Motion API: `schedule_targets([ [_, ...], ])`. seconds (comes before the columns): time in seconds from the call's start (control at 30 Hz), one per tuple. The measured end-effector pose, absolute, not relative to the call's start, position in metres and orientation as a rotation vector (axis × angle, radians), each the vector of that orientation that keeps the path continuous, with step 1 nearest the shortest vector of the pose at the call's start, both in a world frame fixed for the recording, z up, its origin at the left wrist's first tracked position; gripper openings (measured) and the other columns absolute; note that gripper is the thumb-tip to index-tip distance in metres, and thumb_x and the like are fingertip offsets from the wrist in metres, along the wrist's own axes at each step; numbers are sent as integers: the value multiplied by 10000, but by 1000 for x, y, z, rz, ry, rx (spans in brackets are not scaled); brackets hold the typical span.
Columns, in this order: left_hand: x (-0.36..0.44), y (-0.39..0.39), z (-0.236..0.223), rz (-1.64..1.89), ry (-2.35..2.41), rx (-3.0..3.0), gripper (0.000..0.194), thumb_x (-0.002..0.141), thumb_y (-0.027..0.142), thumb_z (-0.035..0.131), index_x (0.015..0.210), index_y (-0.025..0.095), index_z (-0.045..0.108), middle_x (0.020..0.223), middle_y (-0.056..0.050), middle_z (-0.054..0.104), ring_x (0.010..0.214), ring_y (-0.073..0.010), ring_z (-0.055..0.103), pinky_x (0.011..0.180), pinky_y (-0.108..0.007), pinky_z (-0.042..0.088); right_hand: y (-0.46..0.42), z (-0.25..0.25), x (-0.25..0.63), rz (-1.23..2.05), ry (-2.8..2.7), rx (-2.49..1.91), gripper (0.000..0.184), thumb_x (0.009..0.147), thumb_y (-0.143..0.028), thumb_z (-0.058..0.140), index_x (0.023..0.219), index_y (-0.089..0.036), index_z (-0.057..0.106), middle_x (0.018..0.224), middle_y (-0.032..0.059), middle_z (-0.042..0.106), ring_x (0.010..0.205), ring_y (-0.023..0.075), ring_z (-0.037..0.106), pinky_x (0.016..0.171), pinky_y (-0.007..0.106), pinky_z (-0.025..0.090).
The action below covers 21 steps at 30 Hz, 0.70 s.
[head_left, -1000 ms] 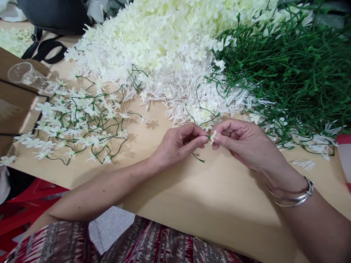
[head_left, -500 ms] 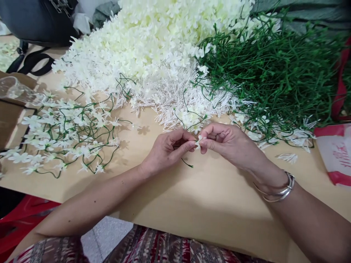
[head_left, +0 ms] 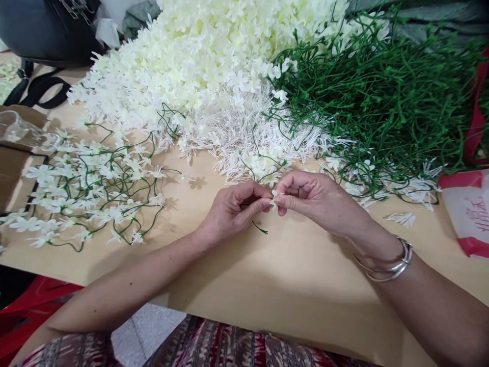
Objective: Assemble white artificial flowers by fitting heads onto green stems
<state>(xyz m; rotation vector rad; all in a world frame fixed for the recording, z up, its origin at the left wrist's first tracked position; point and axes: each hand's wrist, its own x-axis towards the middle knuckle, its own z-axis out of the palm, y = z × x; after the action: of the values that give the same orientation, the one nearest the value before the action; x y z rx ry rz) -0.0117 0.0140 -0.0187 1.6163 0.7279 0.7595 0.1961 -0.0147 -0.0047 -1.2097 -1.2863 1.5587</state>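
Observation:
My left hand [head_left: 240, 208] pinches a thin green artificial stem [head_left: 260, 227], whose free end sticks out below the fingers. Against those fingertips, my right hand [head_left: 310, 198] grips a small white artificial flower [head_left: 274, 199] between thumb and forefinger. The fingertips of both hands nearly meet at the flower, so the joint between stem and flower is hidden. Just beyond them lies a small cluster of white flowers [head_left: 267, 165] with green stems. To the left, white flowers on green stems [head_left: 103, 173] are spread over the table.
A big heap of white petals [head_left: 214, 56] fills the back of the table [head_left: 267, 285]. Green stems [head_left: 385, 97] are piled at the back right, near a red-and-white packet [head_left: 468, 214]. A black bag [head_left: 49, 30] and a clear plastic cup [head_left: 23, 130] are at the left.
The camera view has shifted slightly. The flower at the fingertips has turned a little and sits closer to the left fingers. Both hands keep nearly the same place.

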Motion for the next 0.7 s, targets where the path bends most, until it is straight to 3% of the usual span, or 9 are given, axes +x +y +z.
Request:
schedule_targets([
  [0.17,-11,14,-17,730,705,1580,399,979,563,711,897,174,679,775,-23,694,704,-119,619,666,-237,496,-14,-4,198,1560,-1305,-1213,156,826,-313,824,769,-266,686,658,-36,688,630,139,641,645,296,520],
  [0.3,-12,12,-12,668,695,1591,313,984,472,717,917,170,669,763,-16,676,682,-114,608,646,-233,486,-12,1,208,1525,-1273,-1191,175,816,-352,846,818,-259,698,669,-38,688,615,141,633,607,291,512],
  [0.47,-10,6,-11,646,636,1921,147,997,285,668,912,168,693,857,-48,711,760,-134,647,714,-258,529,-10,8,223,990,-1201,-1246,169,901,-377,796,833,-260,696,715,-14,684,614,149,601,615,313,477],
  [0.7,-9,3,-21,648,566,2264,170,1037,282,627,1113,168,728,1064,-107,718,998,-199,696,866,-326,593,-10,4,230,386,-1600,-1574,90,904,-235,692,821,-268,681,847,27,712,786,229,650,743,384,502],
])
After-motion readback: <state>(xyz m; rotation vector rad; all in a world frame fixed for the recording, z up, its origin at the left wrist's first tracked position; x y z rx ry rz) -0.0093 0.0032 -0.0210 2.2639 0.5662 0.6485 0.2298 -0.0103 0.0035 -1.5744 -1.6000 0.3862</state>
